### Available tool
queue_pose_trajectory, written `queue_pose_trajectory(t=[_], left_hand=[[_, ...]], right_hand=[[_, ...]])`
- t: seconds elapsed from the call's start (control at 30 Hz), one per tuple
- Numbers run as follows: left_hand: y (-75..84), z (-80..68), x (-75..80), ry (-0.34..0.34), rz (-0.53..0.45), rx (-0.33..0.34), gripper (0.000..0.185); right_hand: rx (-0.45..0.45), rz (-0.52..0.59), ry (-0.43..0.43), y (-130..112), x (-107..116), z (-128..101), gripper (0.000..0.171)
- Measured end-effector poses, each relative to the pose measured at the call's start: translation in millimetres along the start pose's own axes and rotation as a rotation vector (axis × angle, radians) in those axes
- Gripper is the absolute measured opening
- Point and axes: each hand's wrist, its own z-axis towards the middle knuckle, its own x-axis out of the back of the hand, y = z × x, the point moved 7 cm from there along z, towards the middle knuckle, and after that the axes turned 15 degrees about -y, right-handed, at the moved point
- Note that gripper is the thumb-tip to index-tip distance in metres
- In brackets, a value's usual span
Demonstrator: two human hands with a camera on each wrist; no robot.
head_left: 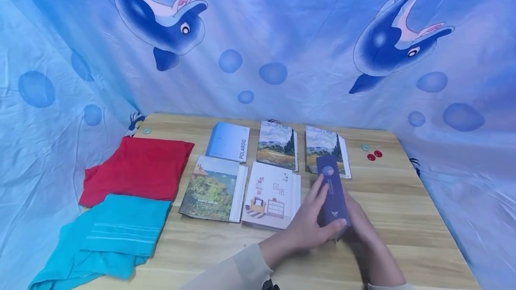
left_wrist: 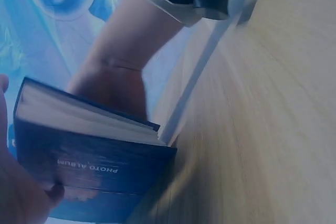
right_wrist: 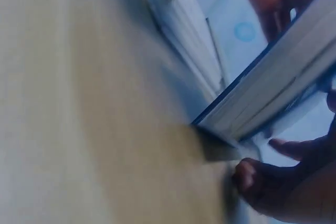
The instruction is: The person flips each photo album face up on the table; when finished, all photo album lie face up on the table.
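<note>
A dark blue photo album (head_left: 332,191) stands spine up on the wooden table, a little right of the middle. My left hand (head_left: 312,220) grips it, fingers along the left side and thumb across the near end of the spine. In the left wrist view, the white page edges show beside the printed cover (left_wrist: 100,163). On the album's other side is my right hand (head_left: 359,218), mostly hidden from above. The right wrist view shows that hand (right_wrist: 294,179) with thumb and fingers spread apart, close to the album's lower edge.
Two painted-landscape albums (head_left: 278,144), a blue Polaroid album (head_left: 228,141), a garden-cover album (head_left: 209,189) and a pale illustrated album (head_left: 268,196) lie leftward and behind. Red cloth (head_left: 139,169) and turquoise cloth (head_left: 117,232) lie left. Red discs (head_left: 371,157) sit at right.
</note>
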Motion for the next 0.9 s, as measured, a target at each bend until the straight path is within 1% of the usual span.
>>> queue_pose_trajectory(t=[0.07,0.1,0.17,0.23,0.27,0.3,0.4,0.47,0.5,0.57,0.67,0.77,0.9], left_hand=[[-3.6,-1.4,0.4,-0.006,-0.038,0.050,0.092],[-6.3,-1.6,0.8,-0.005,-0.061,0.073,0.092],[-13.1,-1.2,0.9,-0.003,-0.107,0.100,0.091],[-21.3,-0.5,-0.4,-0.003,-0.157,0.121,0.089],[-25.1,-0.4,-1.6,-0.003,-0.183,0.135,0.088],[-28.9,-0.4,-2.9,-0.002,-0.207,0.149,0.086],[-39.5,-1.7,-7.8,-0.007,-0.262,0.215,0.083],[-44.5,-3.0,-9.1,-0.008,-0.274,0.262,0.083],[-46.4,-3.6,-9.1,-0.009,-0.271,0.279,0.084],[-48.2,-4.5,-7.1,-0.015,-0.234,0.310,0.085],[-49.1,-6.0,-1.4,-0.017,-0.163,0.326,0.088],[-50.1,-10.0,6.5,-0.013,-0.096,0.321,0.087],[-50.9,-17.6,21.5,-0.010,-0.004,0.294,0.084]], right_hand=[[-0.044,0.057,-0.067,7.1,-5.9,1.2,0.064],[-0.061,0.087,-0.075,9.2,-6.6,0.5,0.065],[-0.086,0.158,-0.073,11.2,-5.6,-0.5,0.070],[-0.117,0.181,-0.044,13.3,-1.2,-1.5,0.074],[-0.131,0.152,-0.019,14.0,2.1,-2.7,0.076],[-0.132,0.098,-0.002,14.0,5.2,-3.6,0.076],[-0.163,-0.104,0.032,15.1,12.4,-7.8,0.079],[-0.188,-0.220,0.036,15.7,15.0,-9.4,0.082],[-0.197,-0.265,0.035,15.8,15.9,-9.4,0.084],[-0.221,-0.313,0.034,16.2,16.6,-9.2,0.087],[-0.235,-0.370,0.044,14.6,16.6,-9.3,0.090],[-0.211,-0.421,0.067,9.9,14.9,-9.1,0.090],[-0.137,-0.466,0.099,-0.4,11.0,-8.3,0.090]])
